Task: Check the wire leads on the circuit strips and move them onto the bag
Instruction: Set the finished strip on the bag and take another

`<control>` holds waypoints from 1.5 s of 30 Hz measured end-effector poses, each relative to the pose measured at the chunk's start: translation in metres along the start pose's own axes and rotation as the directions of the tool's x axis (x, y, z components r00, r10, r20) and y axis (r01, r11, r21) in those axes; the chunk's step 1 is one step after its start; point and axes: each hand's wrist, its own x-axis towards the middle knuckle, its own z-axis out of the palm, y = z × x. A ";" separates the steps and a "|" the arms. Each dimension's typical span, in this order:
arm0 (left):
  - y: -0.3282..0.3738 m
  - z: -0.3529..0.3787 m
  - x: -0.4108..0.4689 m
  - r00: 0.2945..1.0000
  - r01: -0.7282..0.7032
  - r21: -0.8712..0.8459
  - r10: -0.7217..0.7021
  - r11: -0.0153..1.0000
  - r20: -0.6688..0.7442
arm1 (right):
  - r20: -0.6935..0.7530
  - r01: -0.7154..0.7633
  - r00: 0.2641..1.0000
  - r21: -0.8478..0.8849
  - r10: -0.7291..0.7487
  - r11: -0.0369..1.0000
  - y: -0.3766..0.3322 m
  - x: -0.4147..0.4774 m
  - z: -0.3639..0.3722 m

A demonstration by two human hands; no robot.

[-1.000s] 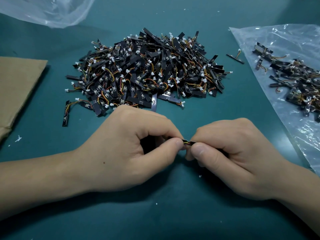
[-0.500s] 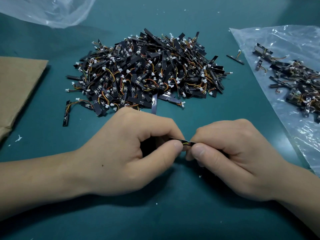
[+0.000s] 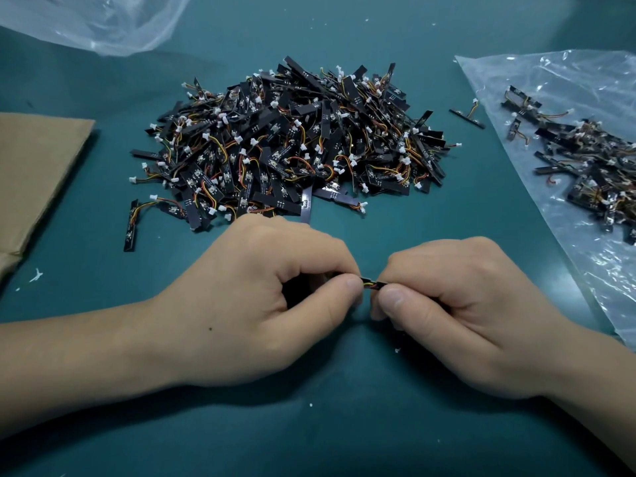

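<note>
A big heap of black circuit strips point(image 3: 292, 146) with orange-yellow wire leads and white plugs lies on the teal mat beyond my hands. My left hand point(image 3: 268, 304) and my right hand point(image 3: 451, 311) meet in front of it, each pinching one end of a single circuit strip point(image 3: 371, 284); only a short black piece with its coloured wires shows between thumbs and forefingers. On the right lies a clear plastic bag point(image 3: 564, 84) with several strips point(image 3: 592, 166) resting on it.
One loose strip point(image 3: 467, 115) lies between the heap and the bag, another strip point(image 3: 131, 225) at the heap's left. A brown cardboard sheet point(image 3: 31, 173) covers the left edge. A second crumpled clear bag point(image 3: 93, 18) sits at the far left.
Both hands have stayed in place on the strip; the fingers have shifted only slightly, and the heap and bag are unchanged.
</note>
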 end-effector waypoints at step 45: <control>0.005 -0.003 0.005 0.997 -0.049 0.088 0.044 0.995 0.059 | 0.029 -0.126 0.991 -0.067 0.128 0.990 -0.012 0.006 0.005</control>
